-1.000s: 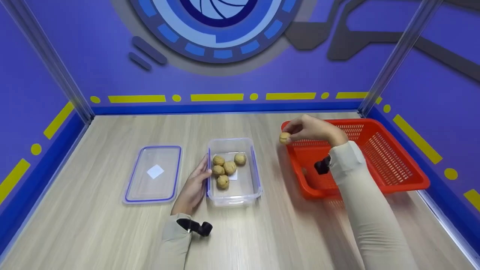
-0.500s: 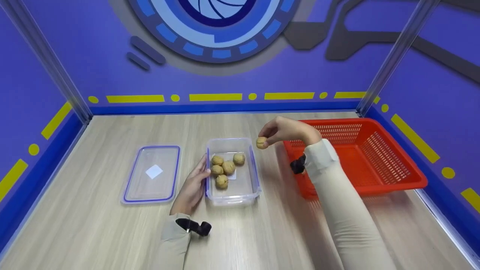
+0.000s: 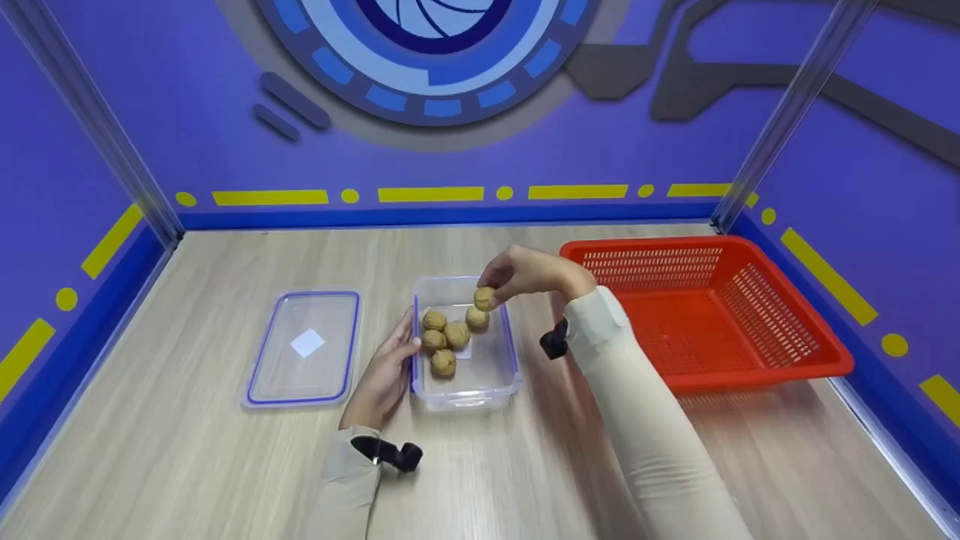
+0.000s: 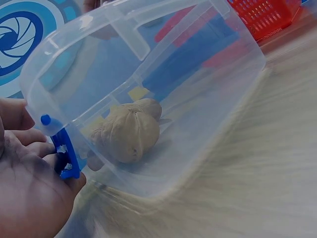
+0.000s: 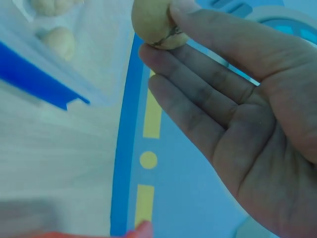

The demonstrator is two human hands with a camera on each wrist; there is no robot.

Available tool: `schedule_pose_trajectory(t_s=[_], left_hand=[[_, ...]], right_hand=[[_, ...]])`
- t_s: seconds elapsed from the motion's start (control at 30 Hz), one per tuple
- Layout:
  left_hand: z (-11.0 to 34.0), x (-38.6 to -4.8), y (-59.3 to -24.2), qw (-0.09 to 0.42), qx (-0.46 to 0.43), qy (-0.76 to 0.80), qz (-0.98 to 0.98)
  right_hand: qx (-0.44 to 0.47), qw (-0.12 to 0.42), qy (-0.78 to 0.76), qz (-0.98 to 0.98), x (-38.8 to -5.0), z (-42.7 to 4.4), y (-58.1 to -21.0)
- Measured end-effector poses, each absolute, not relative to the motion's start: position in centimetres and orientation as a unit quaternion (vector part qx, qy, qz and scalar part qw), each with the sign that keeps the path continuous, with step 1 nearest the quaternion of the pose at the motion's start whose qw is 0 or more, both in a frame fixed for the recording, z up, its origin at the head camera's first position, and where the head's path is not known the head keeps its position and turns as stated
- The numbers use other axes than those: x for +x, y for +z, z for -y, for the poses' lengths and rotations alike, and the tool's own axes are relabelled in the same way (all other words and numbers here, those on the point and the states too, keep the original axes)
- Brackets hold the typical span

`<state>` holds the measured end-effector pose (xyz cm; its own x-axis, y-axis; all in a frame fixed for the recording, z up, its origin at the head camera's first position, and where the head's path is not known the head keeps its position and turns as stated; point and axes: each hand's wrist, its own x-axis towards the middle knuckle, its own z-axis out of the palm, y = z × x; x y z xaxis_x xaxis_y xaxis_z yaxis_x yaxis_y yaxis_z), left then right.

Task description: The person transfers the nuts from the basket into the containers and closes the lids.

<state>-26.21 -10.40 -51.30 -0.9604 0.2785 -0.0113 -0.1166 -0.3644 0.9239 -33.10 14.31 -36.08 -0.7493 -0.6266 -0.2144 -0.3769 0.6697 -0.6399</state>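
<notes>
A clear plastic food container [image 3: 491,375] with blue side latches stands mid-table, several walnuts [image 4: 130,134] lying on its floor. My left hand [image 3: 384,379] grips its left wall, thumb at the rim and fingers along the outside by the latch. Over the container's far right part, my right hand [image 3: 525,271] pinches a walnut [image 5: 157,22] between thumb and fingertips. In the head view, that walnut appears just above one lying inside; whether they touch I cannot tell. The right wrist view shows the other fingers extended beneath it.
To the left, a clear lid [image 3: 304,375] with a blue seal and a white square lies flat on the table. A red perforated basket [image 3: 705,322] stands at the right, and no walnuts show in its visible part. Printed panels [image 3: 420,169] enclose the back and sides.
My right hand has carried the walnut leftward from the red basket's near-left rim to above the container. My left hand and the container have stayed in place.
</notes>
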Motion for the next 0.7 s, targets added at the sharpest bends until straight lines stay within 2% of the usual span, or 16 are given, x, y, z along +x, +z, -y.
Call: schedule_pose_trajectory(t_s=[0.5, 0.7], left_hand=[[10.5, -26.1, -51.4, 0.117, 0.067, 0.820, -0.557], [10.5, -26.2, -51.3, 0.120, 0.067, 0.814, -0.564]], right_hand=[[-0.269, 0.211, -0.265, -0.902, -33.2, -10.8, -39.0], [-0.241, 0.234, -0.244, -0.910, -33.1, -9.9, -40.1]])
